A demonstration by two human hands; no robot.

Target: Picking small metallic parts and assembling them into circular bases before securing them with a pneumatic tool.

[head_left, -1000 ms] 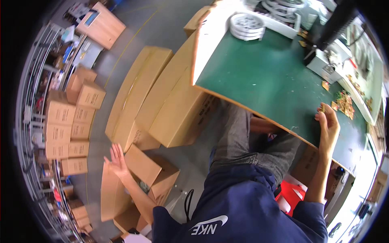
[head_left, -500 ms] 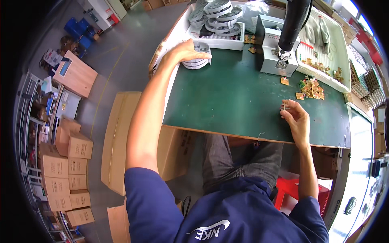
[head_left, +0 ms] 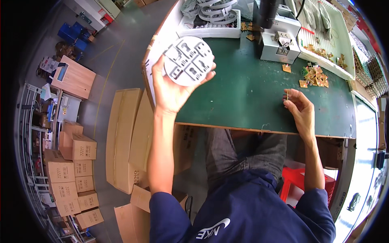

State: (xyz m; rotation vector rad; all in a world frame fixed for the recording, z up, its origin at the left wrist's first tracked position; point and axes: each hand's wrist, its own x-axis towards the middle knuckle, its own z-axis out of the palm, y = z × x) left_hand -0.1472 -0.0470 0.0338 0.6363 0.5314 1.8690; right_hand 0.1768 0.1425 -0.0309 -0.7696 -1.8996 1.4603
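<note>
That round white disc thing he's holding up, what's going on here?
A person sits at a green worktable. Their left hand holds up a round white disc with moulded cut-outs, above the table's left end. Their right hand rests on the table, pinching a small metal part. A pile of small brown parts and a grey machine sit further back.

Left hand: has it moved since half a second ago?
Yes. The left hand has lifted the round grey disc off the green table near the white tray, drawing back toward the table's near-left corner.
</note>
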